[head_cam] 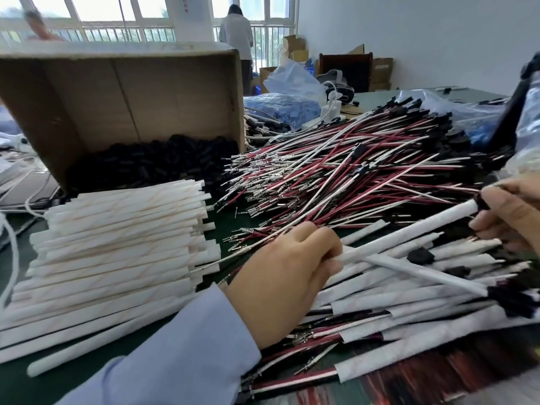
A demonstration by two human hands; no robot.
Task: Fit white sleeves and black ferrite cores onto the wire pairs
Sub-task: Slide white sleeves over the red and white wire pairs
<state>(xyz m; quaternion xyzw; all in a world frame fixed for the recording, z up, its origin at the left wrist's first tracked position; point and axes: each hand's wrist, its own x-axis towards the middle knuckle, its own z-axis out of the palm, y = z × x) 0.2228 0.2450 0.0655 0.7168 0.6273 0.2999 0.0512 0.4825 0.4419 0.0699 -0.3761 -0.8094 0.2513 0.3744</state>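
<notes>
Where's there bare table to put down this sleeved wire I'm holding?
Best: the green table at the near edge, between the loose white sleeves and your left forearm. A narrow strip also runs between those sleeves and the wire pairs. Everything right of your left hand, which grips the sleeved wire, is piled up.

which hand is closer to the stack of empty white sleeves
Left. The left hand is just right of the stack of empty white sleeves; the right hand is far across, at the picture's right edge. One sleeve spans between them.
</notes>
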